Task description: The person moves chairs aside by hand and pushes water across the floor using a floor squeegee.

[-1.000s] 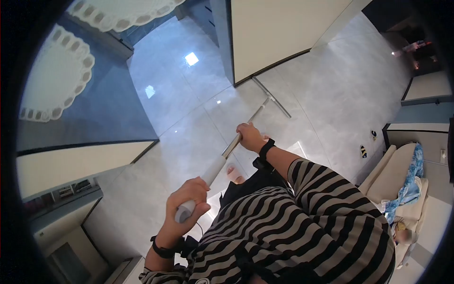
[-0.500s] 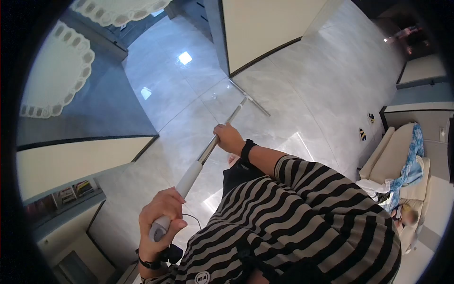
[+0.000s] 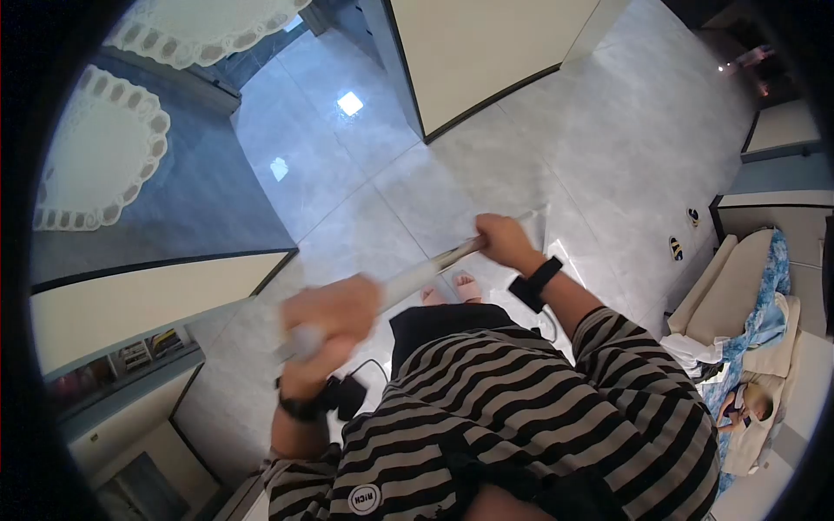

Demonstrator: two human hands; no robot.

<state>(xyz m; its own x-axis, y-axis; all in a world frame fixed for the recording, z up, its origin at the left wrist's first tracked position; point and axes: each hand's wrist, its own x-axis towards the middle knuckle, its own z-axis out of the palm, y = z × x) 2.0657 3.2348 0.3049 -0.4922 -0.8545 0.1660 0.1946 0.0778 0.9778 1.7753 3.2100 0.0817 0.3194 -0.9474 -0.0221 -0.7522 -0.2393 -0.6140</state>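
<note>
A floor squeegee (image 3: 415, 276) with a long pale grip and metal pole slants across the front of my body. My left hand (image 3: 334, 308), blurred by motion, is closed around the grip near its top end. Farther down, my right hand (image 3: 506, 240) wraps around the metal pole. The squeegee's thin bar head (image 3: 544, 221) shows faintly beyond my right hand, over the grey tiles; whether it touches the floor I cannot tell. Both wrists wear black bands.
My bare feet (image 3: 467, 286) stand on the tiled floor (image 3: 608, 200). A cream panel (image 3: 486, 61) has its corner ahead, and a cream-sided cabinet (image 3: 165, 300) is at left. Sandals (image 3: 676, 249) lie near a sofa (image 3: 725, 300), where a person (image 3: 749, 408) rests.
The squeegee head has swung right and closer to my feet. My right hand moved right with the pole; my left hand moved slightly up and right.
</note>
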